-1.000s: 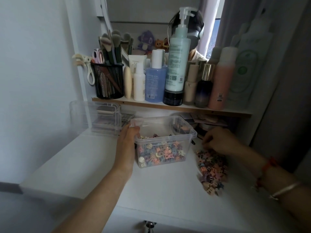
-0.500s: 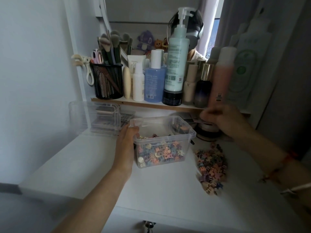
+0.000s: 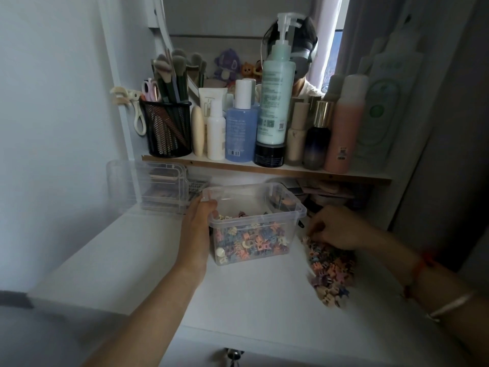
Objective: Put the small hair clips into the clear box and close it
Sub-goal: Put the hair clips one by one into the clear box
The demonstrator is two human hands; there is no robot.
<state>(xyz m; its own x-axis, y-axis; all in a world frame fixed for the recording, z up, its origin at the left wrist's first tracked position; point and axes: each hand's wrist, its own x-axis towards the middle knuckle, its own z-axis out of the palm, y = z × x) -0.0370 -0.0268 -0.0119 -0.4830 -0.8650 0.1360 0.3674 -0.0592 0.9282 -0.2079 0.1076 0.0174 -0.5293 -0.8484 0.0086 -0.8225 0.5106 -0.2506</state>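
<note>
Hair clips point(image 3: 328, 263) lie piled beside the clear box point(image 3: 246, 202); left hand point(image 3: 197, 229) grips its rim, right hand point(image 3: 336, 229) pinches some.

Pale wall point(image 3: 53, 102) at left, unmarked. White worktop point(image 3: 251, 300), matte; metal drawer knob point(image 3: 232, 356) below its front edge. 1 wood-edged shelf point(image 3: 264, 169) above the worktop's back, crowded with bottles; black mesh cup point(image 3: 169, 133) of brushes at its left end. White-framed mirror point(image 3: 225, 22) behind the shelf. Grey curtain point(image 3: 370, 35) at upper right, a sliver of window point(image 3: 337, 59) beside it giving daylight. Dark panel point(image 3: 455, 154) at far right. Light dim overall, bluish.
</note>
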